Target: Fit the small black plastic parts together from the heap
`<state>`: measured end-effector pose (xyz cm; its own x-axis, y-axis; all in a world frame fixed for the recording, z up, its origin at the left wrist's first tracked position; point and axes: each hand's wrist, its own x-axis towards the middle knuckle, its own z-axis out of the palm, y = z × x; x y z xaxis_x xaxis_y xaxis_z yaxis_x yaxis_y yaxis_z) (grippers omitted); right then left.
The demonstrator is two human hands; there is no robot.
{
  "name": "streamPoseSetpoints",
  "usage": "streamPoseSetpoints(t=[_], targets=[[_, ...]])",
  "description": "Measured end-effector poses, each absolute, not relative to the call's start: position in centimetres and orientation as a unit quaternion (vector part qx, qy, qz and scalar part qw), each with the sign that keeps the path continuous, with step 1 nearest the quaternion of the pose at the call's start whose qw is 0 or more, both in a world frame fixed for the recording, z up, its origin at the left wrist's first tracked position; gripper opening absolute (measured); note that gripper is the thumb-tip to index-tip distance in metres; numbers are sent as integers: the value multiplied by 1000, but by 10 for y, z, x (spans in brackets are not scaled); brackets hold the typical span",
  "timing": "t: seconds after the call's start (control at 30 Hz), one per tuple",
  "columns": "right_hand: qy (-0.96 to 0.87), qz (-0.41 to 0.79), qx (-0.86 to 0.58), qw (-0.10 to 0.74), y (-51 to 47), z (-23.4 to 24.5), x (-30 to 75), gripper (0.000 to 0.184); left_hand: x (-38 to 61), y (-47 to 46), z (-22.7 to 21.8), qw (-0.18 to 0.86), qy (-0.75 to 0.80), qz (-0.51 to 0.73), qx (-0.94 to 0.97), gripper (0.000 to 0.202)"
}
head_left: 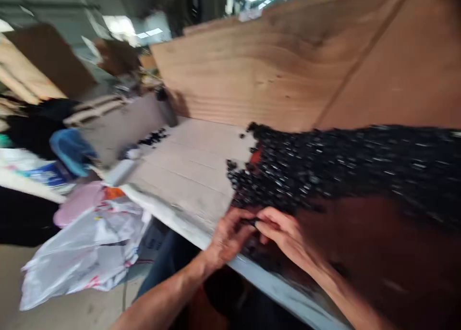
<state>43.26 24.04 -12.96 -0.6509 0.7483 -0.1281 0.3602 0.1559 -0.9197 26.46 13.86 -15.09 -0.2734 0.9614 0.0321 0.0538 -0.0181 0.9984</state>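
Observation:
A large heap of small, glossy black pieces (324, 166) spreads across a reddish-brown surface (378, 238) and onto a pale cardboard sheet (187, 166). The picture is tilted and blurred, so their exact kind is hard to tell. My left hand (228, 236) sits at the heap's near edge, its fingers closed around a small black piece (250, 221). Right beside it, my right hand (284, 234) reaches in with its fingertips at that same spot. Whether those fingers grip the piece is unclear. Both forearms come in from the bottom of the view.
A wide wooden board (270, 66) rises behind the heap. A small cluster of black pieces (154, 138) lies farther left. Past the pale table edge (273, 284) are a crumpled plastic bag (86, 248), a blue item (72, 150) and a pink item (77, 205).

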Motion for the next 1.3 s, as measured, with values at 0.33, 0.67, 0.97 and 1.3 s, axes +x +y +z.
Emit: streamPoseSetpoints(t=[0.33, 0.67, 0.97, 1.3], targets=[[-677, 610, -398, 102, 250, -117, 436, 22, 261, 144, -152, 184, 605, 424, 648, 20], [-706, 445, -472, 284, 293, -101, 475, 22, 263, 153, -139, 209, 669, 347, 623, 22], [-817, 327, -441, 174, 305, -103, 497, 10, 243, 153, -130, 295, 702, 418, 495, 28], [-873, 192, -403, 198, 294, -137, 474, 23, 222, 178, -140, 122, 759, 292, 569, 45]])
